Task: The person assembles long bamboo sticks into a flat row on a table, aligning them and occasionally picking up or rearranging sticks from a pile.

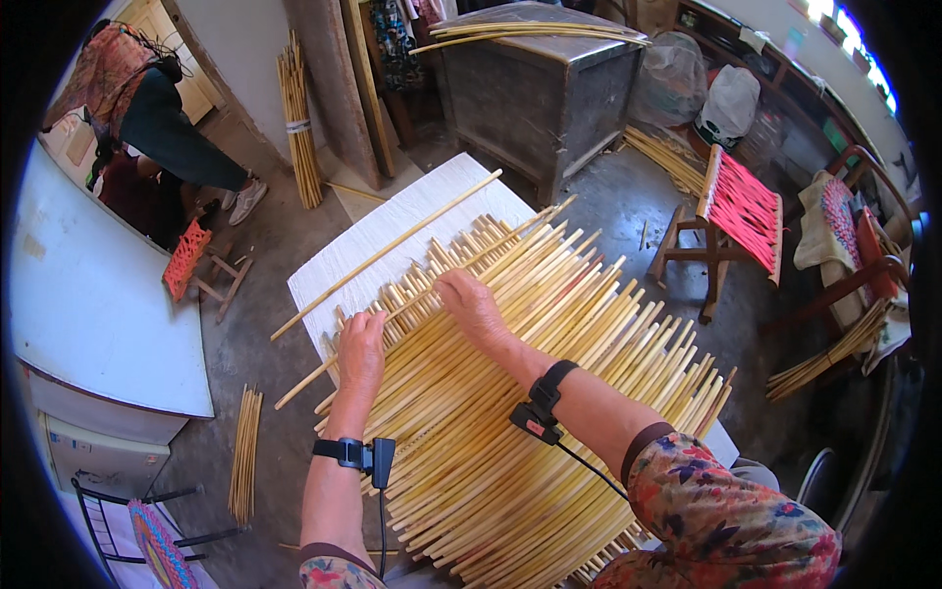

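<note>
A wide mat of yellow reed sticks (491,412), packed side by side, lies across a white board (343,251) in front of me. One long reed stick (306,383) runs crosswise near the mat's far end, and its left part sticks out past the edge. My left hand (362,348) grips this stick close to the left edge. Farther along it, my right hand (471,306) pinches the same stick, fingertips bent down over the reeds. Beyond, another long reed stick (388,254) rests loose on the white board.
A dark cabinet (510,98) with reeds on top stands at the back. Reed bundles (298,123) lean left of it. A stool with pink webbing (743,211) is at right, an orange-red stool (186,257) at left. A person (162,103) stands far left beyond a pale panel (98,294).
</note>
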Tool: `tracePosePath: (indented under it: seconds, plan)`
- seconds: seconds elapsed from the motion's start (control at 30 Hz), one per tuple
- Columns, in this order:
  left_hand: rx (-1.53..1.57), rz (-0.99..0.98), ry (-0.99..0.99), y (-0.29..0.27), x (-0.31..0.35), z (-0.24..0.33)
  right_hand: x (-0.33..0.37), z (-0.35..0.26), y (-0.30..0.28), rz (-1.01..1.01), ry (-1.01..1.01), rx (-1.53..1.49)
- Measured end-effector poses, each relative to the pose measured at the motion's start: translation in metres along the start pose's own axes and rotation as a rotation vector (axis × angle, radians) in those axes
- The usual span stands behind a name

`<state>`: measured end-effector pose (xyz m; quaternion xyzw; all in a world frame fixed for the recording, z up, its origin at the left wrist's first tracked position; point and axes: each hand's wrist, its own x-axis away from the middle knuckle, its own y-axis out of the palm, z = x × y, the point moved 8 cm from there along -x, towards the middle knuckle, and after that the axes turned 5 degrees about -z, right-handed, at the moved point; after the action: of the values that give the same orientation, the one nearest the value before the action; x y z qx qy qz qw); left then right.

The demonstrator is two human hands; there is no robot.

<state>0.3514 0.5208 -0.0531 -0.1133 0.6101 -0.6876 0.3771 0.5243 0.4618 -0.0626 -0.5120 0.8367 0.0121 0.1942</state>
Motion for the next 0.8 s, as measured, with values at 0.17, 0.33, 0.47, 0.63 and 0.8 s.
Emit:
tracePosePath:
  seconds: [0.17,0.33,0.47,0.63,0.8]
  plan:
    - [-0.041,0.022,0.022,-0.004,0.004,0.01,0.001,-0.005,-0.002,0.024,-0.022,0.033]
    - [-0.092,0.055,0.033,-0.001,0.007,0.018,0.001,-0.006,-0.003,0.014,-0.017,0.046]
    - [-0.075,0.06,0.03,-0.002,0.005,0.025,0.001,-0.005,-0.002,0.026,-0.032,0.072]
    - [-0.02,0.073,-0.003,-0.006,0.006,0.022,0.001,-0.004,0.002,0.009,-0.017,0.094]
    - [-0.038,0.041,-0.02,-0.004,0.002,0.024,0.001,-0.005,-0.001,0.025,-0.036,0.11]
